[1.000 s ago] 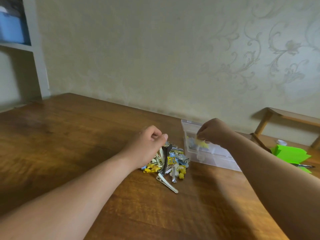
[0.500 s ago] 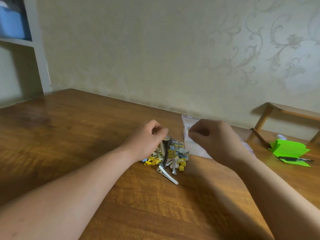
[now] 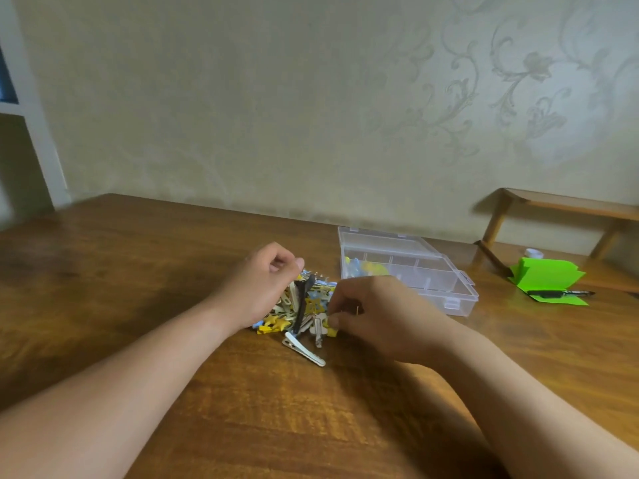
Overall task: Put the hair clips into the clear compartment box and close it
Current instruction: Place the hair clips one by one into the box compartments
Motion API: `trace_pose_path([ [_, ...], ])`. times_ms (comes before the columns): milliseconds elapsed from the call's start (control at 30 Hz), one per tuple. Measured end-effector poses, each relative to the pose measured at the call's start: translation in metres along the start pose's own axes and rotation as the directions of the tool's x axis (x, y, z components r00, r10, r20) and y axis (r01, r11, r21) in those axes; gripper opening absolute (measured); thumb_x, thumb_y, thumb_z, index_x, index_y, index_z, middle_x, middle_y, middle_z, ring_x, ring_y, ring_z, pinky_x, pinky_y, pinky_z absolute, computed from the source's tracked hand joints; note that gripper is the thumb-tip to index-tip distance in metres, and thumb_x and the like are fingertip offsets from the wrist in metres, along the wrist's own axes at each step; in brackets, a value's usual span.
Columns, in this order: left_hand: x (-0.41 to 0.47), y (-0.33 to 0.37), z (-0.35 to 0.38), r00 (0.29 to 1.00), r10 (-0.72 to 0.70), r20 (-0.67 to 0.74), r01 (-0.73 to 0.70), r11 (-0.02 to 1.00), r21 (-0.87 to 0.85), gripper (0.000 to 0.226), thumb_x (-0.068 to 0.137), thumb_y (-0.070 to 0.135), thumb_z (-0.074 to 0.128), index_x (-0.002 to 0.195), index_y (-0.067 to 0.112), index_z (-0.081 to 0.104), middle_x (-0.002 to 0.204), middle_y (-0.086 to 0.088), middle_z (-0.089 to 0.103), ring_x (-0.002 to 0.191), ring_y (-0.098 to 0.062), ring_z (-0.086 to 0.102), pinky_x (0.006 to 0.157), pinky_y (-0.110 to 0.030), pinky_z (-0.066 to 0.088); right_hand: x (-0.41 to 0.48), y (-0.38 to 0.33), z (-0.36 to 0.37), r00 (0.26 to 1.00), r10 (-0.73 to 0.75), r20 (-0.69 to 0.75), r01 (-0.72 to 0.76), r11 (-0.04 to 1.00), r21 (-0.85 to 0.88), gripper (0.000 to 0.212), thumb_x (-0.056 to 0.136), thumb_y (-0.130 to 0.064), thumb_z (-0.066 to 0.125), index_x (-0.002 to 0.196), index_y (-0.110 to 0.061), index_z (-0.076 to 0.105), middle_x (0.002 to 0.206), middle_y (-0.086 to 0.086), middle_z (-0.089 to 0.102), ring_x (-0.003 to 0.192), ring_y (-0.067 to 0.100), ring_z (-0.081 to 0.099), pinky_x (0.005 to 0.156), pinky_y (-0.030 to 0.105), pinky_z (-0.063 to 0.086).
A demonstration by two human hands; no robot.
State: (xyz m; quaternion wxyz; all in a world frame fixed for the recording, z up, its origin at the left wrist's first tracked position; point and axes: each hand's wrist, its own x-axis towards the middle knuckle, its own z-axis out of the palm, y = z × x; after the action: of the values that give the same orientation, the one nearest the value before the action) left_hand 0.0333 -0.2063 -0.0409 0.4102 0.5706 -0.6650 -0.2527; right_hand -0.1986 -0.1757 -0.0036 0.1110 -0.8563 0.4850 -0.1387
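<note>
The worktop [image 3: 138, 271] fills my view. I see broad bare wood on the left and in front of me, and its far edge meets the wall just behind the clear compartment box [image 3: 446, 288]. That box sits right of centre with its lid folded open toward the wall. Its long side slants toward me at the right end. A few yellow and blue clips [image 3: 366, 267] lie in its left compartment, and the other cells look bare. Green paper [image 3: 546, 278] with a pen [image 3: 560, 293] on it lies well to the right.

The pile of hair clips [image 3: 307, 305] lies just left of the box, between my hands. My left hand [image 3: 262, 285] rests on the pile's far-left side with its fingers curled, and I cannot tell whether they hold anything. My right hand [image 3: 377, 312] is at the pile's right edge, its fingers pinching a small yellow clip [image 3: 332, 331]. A silver clip [image 3: 304, 349] lies at the near edge, its long axis running from upper left to lower right.
</note>
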Motion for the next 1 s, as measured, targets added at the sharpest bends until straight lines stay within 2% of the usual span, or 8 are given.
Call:
trace_pose_path([
  [267, 0.000, -0.002, -0.001, 1.000, 0.015, 0.007, -0.015, 1.000, 0.004, 0.027, 0.106, 0.052, 0.055, 0.120, 0.032, 0.066, 0.115, 0.012, 0.064, 0.107, -0.003, 0.060, 0.084, -0.029, 0.047, 0.000, -0.002, 0.000, 0.986, -0.024, -0.165, 0.030, 0.999, 0.035, 0.014, 0.106, -0.034, 0.062, 0.102, -0.027, 0.073, 0.092, -0.014, 0.069, 0.084, 0.004, 0.063, 0.076, 0.032, 0.054],
  [400, 0.002, -0.004, 0.000, 1.000, 0.020, 0.012, -0.020, 1.000, 0.002, 0.026, 0.106, 0.052, 0.055, 0.119, 0.033, 0.066, 0.117, 0.012, 0.064, 0.108, -0.005, 0.061, 0.087, -0.030, 0.049, 0.002, 0.008, -0.020, 0.935, 0.150, -0.322, -0.063, 0.962, 0.266, 0.015, 0.108, -0.026, 0.057, 0.100, -0.025, 0.071, 0.083, -0.008, 0.073, 0.074, 0.003, 0.066, 0.062, 0.017, 0.050],
  [500, 0.003, -0.006, 0.001, 1.000, 0.015, 0.004, -0.015, 1.000, -0.021, 0.024, 0.105, 0.052, 0.057, 0.115, 0.032, 0.067, 0.115, 0.011, 0.064, 0.106, -0.005, 0.062, 0.082, -0.029, 0.048, 0.017, 0.039, -0.044, 0.849, 0.332, -0.411, -0.180, 0.913, 0.366, 0.018, 0.107, -0.023, 0.057, 0.096, -0.022, 0.071, 0.081, -0.004, 0.076, 0.063, 0.002, 0.066, 0.061, 0.025, 0.050],
  [600, 0.004, -0.006, 0.002, 1.000, 0.021, 0.002, -0.021, 1.000, -0.018, 0.024, 0.105, 0.051, 0.058, 0.113, 0.031, 0.067, 0.114, 0.011, 0.063, 0.104, -0.004, 0.062, 0.080, -0.027, 0.046, 0.037, 0.072, -0.061, 0.817, 0.459, -0.349, -0.345, 0.874, 0.341, 0.019, 0.108, -0.024, 0.058, 0.099, -0.015, 0.073, 0.084, 0.000, 0.078, 0.069, 0.011, 0.071, 0.064, 0.034, 0.056],
  [700, 0.005, -0.006, 0.003, 1.000, 0.023, -0.005, -0.023, 0.999, -0.024, 0.023, 0.104, 0.050, 0.058, 0.112, 0.030, 0.067, 0.115, 0.010, 0.063, 0.104, -0.003, 0.061, 0.079, -0.026, 0.046, 0.057, 0.095, -0.061, 0.814, 0.517, -0.266, -0.466, 0.854, 0.233, 0.023, 0.102, -0.032, 0.069, 0.090, -0.013, 0.076, 0.084, 0.008, 0.078, 0.064, 0.019, 0.063, 0.057, 0.030, 0.048],
  [800, 0.005, -0.005, 0.004, 1.000, 0.019, 0.003, -0.019, 1.000, -0.012, 0.024, 0.104, 0.052, 0.058, 0.111, 0.031, 0.067, 0.116, 0.011, 0.062, 0.103, -0.001, 0.059, 0.079, -0.026, 0.045, 0.077, 0.102, -0.050, 0.821, 0.533, -0.204, -0.499, 0.844, 0.198, 0.028, 0.093, -0.038, 0.079, 0.086, -0.012, 0.079, 0.082, 0.014, 0.078, 0.064, 0.023, 0.058, 0.061, 0.036, 0.049],
  [900, 0.005, -0.007, 0.002, 1.000, 0.022, 0.007, -0.022, 1.000, 0.004, 0.026, 0.104, 0.054, 0.056, 0.114, 0.032, 0.066, 0.118, 0.014, 0.061, 0.104, 0.001, 0.058, 0.080, -0.025, 0.045, 0.093, 0.098, -0.040, 0.820, 0.542, -0.183, -0.526, 0.840, 0.134, 0.033, 0.089, -0.036, 0.081, 0.094, -0.003, 0.082, 0.064, 0.007, 0.063, 0.058, 0.024, 0.051, 0.058, 0.032, 0.043],
  [1000, 0.006, -0.008, 0.002, 1.000, 0.022, 0.007, -0.022, 1.000, 0.011, 0.027, 0.104, 0.055, 0.055, 0.115, 0.032, 0.066, 0.119, 0.015, 0.060, 0.105, 0.001, 0.058, 0.081, -0.027, 0.046, 0.102, 0.098, -0.033, 0.804, 0.575, -0.151, -0.569, 0.818, 0.084, 0.043, 0.084, -0.039, 0.083, 0.103, -0.001, 0.081, 0.067, 0.006, 0.062, 0.059, 0.024, 0.054, 0.059, 0.031, 0.045],
])
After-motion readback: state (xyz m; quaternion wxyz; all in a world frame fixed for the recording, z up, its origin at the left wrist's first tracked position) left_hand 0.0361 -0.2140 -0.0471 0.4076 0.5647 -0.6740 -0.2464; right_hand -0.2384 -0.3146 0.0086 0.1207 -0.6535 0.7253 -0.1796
